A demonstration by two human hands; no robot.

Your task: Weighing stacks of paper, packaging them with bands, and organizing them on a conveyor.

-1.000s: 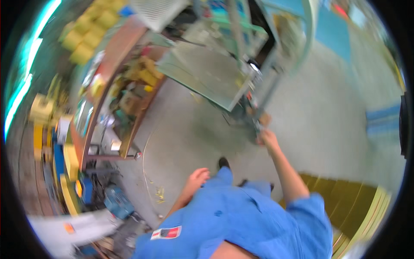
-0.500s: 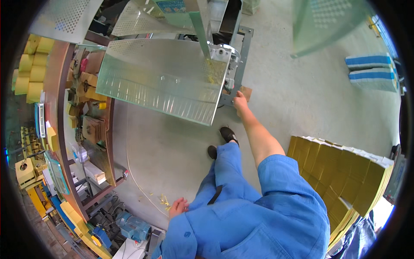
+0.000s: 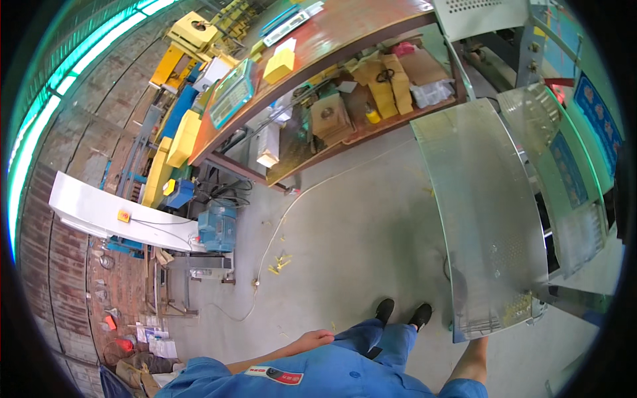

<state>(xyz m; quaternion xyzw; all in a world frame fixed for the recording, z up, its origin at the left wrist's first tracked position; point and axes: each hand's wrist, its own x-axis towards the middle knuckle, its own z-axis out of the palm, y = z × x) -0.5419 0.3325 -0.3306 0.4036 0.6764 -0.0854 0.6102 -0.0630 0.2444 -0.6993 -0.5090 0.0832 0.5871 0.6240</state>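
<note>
- Since the earlier frame my view has turned left: the metal tray [image 3: 488,212], then at the top, now stands at my right, and my right hand, then visible just past its corner, has gone out of sight.
- My right forearm [image 3: 470,365] reaches up to the tray's near edge, where the tray hides the rest; I cannot tell whether that hand is clamped on anything.
- My left hand [image 3: 317,338] is near my blue trousers [image 3: 401,345], fingers seemingly curled, too small to tell whether they are together or apart.
- Yellow bits [image 3: 517,308] show at the tray's near corner; yellow scraps [image 3: 280,264] lie on the grey floor [image 3: 352,225].
- Ahead stands a red-brown table [image 3: 358,23], with scissors [image 3: 385,75] on its lower shelf.
- Left of my feet, a pale cable [image 3: 268,249] runs past a blue motor [image 3: 217,227].
</note>
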